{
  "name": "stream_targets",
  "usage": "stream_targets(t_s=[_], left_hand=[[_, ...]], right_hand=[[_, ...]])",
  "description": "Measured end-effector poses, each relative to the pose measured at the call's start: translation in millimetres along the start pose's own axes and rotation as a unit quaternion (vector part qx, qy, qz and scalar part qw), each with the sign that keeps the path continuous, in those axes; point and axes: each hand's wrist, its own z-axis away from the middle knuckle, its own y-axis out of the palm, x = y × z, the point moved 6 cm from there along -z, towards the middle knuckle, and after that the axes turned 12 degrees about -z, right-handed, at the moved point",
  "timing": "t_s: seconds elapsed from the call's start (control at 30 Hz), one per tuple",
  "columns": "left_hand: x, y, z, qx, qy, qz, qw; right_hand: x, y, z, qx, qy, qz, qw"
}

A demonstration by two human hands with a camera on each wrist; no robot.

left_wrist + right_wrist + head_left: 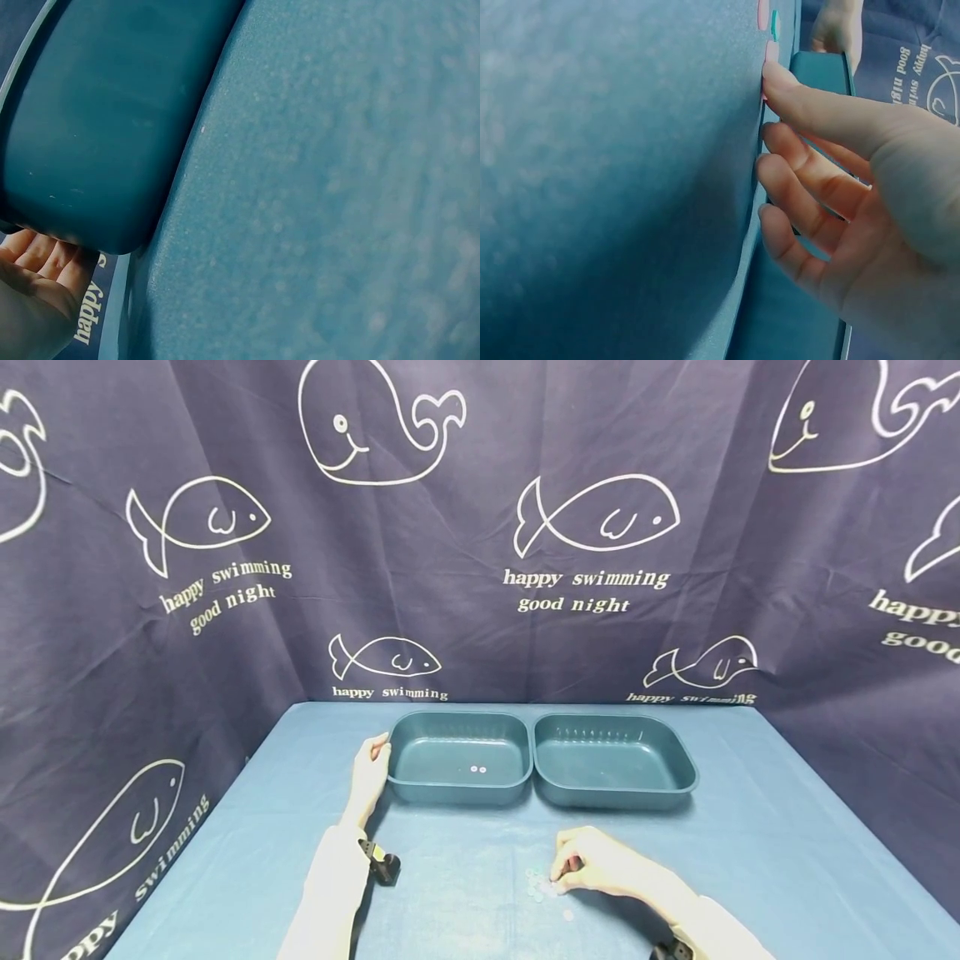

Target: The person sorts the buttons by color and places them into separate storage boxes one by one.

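Note:
My left hand (371,768) grips the left end of a dark teal bin (461,794), with its fingers against the end wall just below the rim in the left wrist view. Two small white discs (482,770) lie on that bin's floor. Over the front of the table, my right hand (596,860) pinches with thumb and index finger at a small pink disc (765,91), its other fingers loosely curled. Beside those fingertips lies a loose cluster of small pale discs (536,885), some greenish and some pinkish. One more pale disc (567,915) lies nearer the front.
A second teal bin (615,797) stands right of the first, their rims meeting side by side. Light blue cloth covers the table (450,877). Dark curtains (480,552) with white fish drawings rise behind it and along both sides.

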Motion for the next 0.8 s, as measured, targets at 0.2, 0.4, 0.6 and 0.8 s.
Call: stream_targets(t_s=[0.2,0.4,0.6,0.8], left_hand=[[0.0,0.6,-1.1,-0.004,0.004,-0.002,1.0000],[-0.1,1.1,-2.0,0.005,0.007,0.000,1.0000],[1.0,1.4,-1.6,0.000,-0.001,-0.001,1.0000],[1.1,2.1,0.3,0.003,-0.002,0.004,1.0000]], right_hand=[[0.7,-0.5,-0.9,0.003,0.019,0.006,1.000],[-2.7,-1.5,-0.8,-0.003,0.045,-0.008,0.999],[-2.7,-1.2,-1.0,-0.012,0.026,0.008,1.000],[-5.0,0.4,0.1,-0.019,-0.010,0.017,1.000]])
